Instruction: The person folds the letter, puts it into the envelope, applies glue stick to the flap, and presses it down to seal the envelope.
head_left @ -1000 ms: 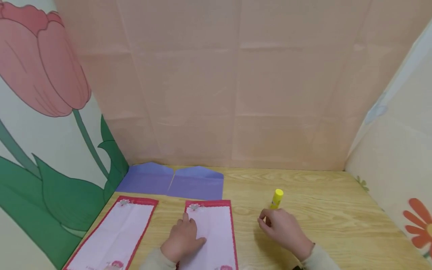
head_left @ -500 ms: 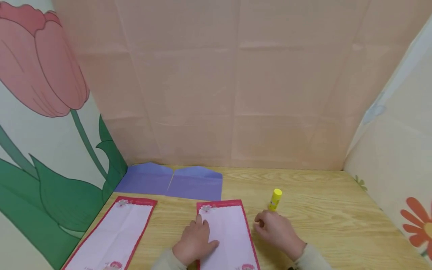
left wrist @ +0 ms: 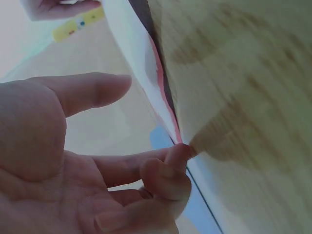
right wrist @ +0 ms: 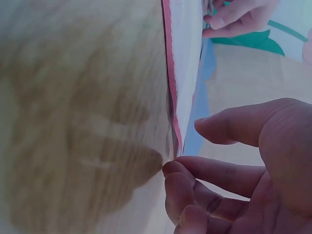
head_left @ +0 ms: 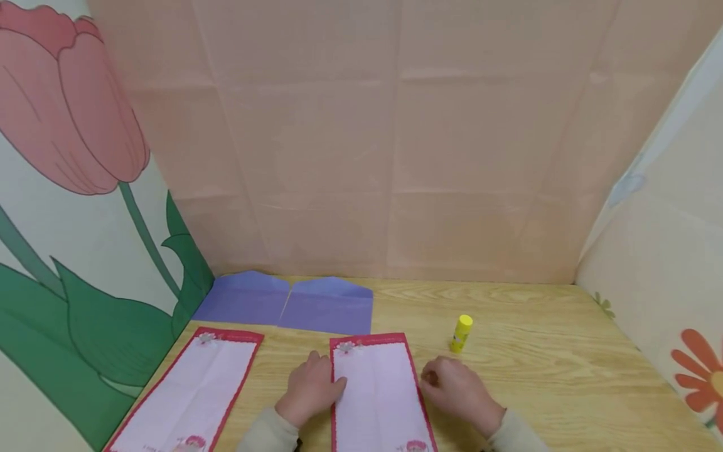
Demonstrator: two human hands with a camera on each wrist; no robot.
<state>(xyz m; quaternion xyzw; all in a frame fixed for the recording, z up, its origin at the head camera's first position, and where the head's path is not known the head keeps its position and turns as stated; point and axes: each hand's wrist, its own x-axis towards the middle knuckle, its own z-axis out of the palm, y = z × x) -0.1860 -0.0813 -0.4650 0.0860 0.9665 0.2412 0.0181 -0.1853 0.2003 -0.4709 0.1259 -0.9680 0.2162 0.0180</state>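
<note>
Could skew or buckle the red-bordered sheet (head_left: 378,395), lying on the table (head_left: 542,370) between left hand (head_left: 309,388) and right hand (head_left: 460,390), with fingers loosely bent, thumbs apart and nothing gripped, by pushing one long edge harder than the other.

The table (head_left: 536,351) bears envelopes (head_left: 327,309), sheets (head_left: 377,389) and a tube (head_left: 461,334).

Before you, a wood-grain tabletop (head_left: 531,333) meets a creased pinkish-beige sheet (head_left: 361,138); at your left, a white wall (head_left: 62,220) bears a pink tulip (head_left: 73,113); at your right, a cream wall (head_left: 661,263) bears an orange flower (head_left: 696,384)
</note>
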